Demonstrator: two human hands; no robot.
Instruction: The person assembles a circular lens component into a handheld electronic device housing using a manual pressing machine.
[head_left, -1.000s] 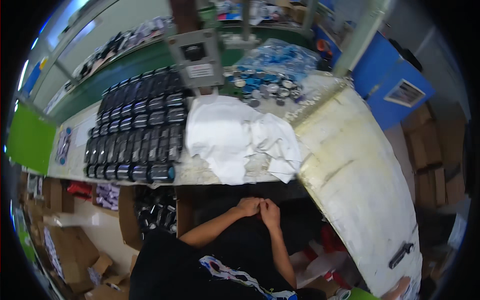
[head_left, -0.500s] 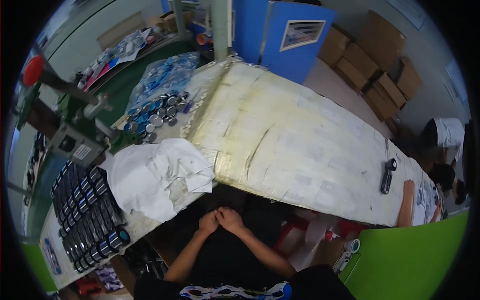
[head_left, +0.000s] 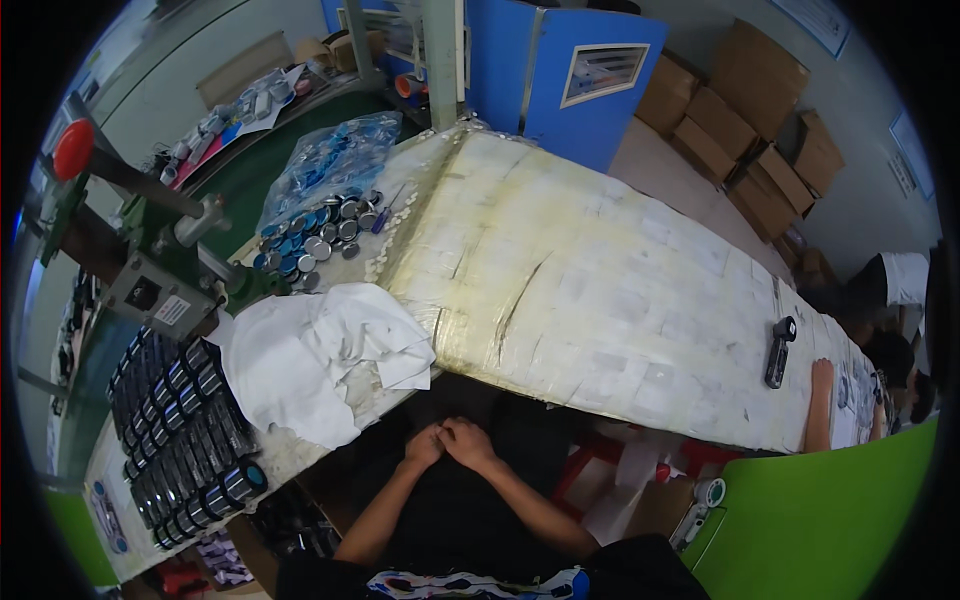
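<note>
Below the edge of the long workbench point(head_left: 600, 290), we see our two hands resting together in our lap, well apart from everything on the bench. Our left hand point(head_left: 423, 447) and right hand point(head_left: 468, 442) touch each other, fingers curled and loosely clasped; they hold nothing. Compared with half a second ago and a second ago, the hands keep the same clasped pose, but our view has swung to the right: the rows of black cylinders point(head_left: 180, 425), which filled the middle a second ago, now sit at the far left, and the pale, tape-covered bench top fills the centre. We judge that only the head has turned and no handling is under way. Nearest the hands, up on the bench to their left, lies a crumpled white cloth point(head_left: 320, 355), just beside the rows of cylinders. Beyond the cloth stands a small green press point(head_left: 165, 270) with a red knob point(head_left: 74, 148) on its lever. Farther back, a cluster of small blue and silver caps point(head_left: 315, 235) lies in front of a clear plastic bag point(head_left: 335, 160) of more of them. Far along the bench to our right, a dark hand-held device point(head_left: 778, 350) lies near another person's forearm point(head_left: 818, 405). Brown cardboard boxes point(head_left: 750, 130) are stacked against the far wall, beside a blue cabinet point(head_left: 570, 75).
</note>
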